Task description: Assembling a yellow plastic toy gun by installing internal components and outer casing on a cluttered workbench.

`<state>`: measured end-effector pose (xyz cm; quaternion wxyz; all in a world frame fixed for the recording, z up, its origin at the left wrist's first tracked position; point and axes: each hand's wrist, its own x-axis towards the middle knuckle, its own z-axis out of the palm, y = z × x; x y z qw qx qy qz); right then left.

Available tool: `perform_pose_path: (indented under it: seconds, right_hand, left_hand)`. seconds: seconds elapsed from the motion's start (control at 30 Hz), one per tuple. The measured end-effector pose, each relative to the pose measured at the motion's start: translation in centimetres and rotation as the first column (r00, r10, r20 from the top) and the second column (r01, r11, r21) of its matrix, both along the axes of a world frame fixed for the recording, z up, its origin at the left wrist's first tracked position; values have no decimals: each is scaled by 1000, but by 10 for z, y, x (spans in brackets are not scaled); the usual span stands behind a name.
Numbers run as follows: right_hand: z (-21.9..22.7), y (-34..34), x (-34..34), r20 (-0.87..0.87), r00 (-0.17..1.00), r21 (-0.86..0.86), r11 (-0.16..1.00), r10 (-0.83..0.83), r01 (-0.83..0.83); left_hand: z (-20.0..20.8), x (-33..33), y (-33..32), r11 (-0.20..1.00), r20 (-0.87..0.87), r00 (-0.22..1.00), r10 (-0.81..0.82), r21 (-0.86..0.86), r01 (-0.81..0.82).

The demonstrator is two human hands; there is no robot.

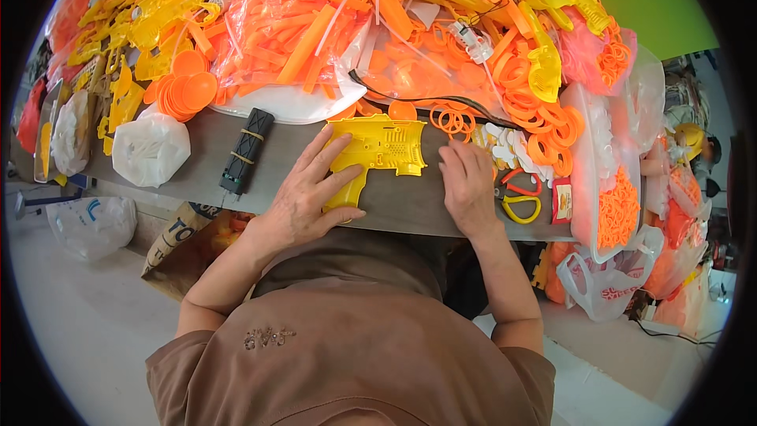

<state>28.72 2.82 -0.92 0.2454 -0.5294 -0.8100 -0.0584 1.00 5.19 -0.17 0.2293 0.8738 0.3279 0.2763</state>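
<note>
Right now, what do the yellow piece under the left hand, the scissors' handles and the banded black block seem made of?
Yellow piece: most likely hard plastic, semi-gloss; its thin moulded edges and highlights suggest that.
Scissors' handles: probably smooth plastic, judging by their even red and yellow colour.
Black block: perhaps matte plastic, from its dull, straight-edged sides, though metal is possible.

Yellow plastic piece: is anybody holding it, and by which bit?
Yes: the left hand holds the yellow plastic piece by its left end and handle. Whether the right hand holds anything can't be told.
</note>
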Motion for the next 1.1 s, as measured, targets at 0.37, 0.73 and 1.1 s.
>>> perform_pose_path:
  seconds: [0.37, 0.73, 1.1]
  right_hand:
    - [72, 131, 21, -217, 969, 235, 957, -115, 167]
    - [103, 169, 33, -626, 732, -448, 892, -270, -55]
    - [126, 130, 6, -929, 274, -365, 736, -248, -570]
  left_hand:
    - [-3, 0, -1, 998, 87, 995, 47, 45, -51]
    - [21, 2, 12, 976, 270, 960, 76, 178, -127]
    - [70, 66, 139, 693, 48, 998, 45, 718, -65]
